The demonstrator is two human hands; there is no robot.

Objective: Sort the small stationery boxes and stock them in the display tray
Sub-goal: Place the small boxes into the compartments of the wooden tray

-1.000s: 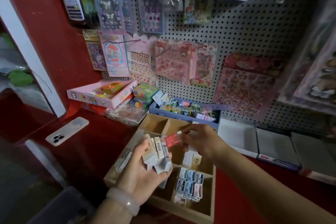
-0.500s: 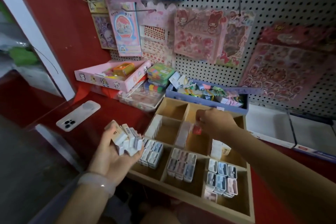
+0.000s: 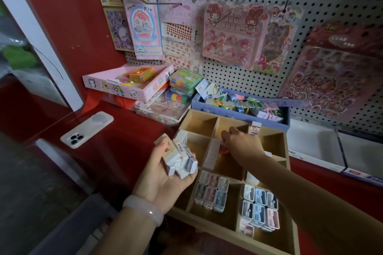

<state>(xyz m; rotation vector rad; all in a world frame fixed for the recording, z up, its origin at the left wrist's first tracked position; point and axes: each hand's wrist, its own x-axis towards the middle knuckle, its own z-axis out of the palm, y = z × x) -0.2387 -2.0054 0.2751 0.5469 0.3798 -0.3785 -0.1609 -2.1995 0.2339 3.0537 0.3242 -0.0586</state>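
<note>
left grip [image 3: 165, 174] cupped palm-up, right grip [image 3: 241, 147] reaching down

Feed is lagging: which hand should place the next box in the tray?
Right, probably. The right hand is already down inside the wooden tray, while the left hand is full, holding the boxes.

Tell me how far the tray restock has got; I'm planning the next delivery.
Done: two front compartments of the wooden tray hold packed boxes. In hand: the right hand sets a red box in a middle compartment. Left: the left hand holds a bunch of small boxes; back compartments look unfilled.
</note>
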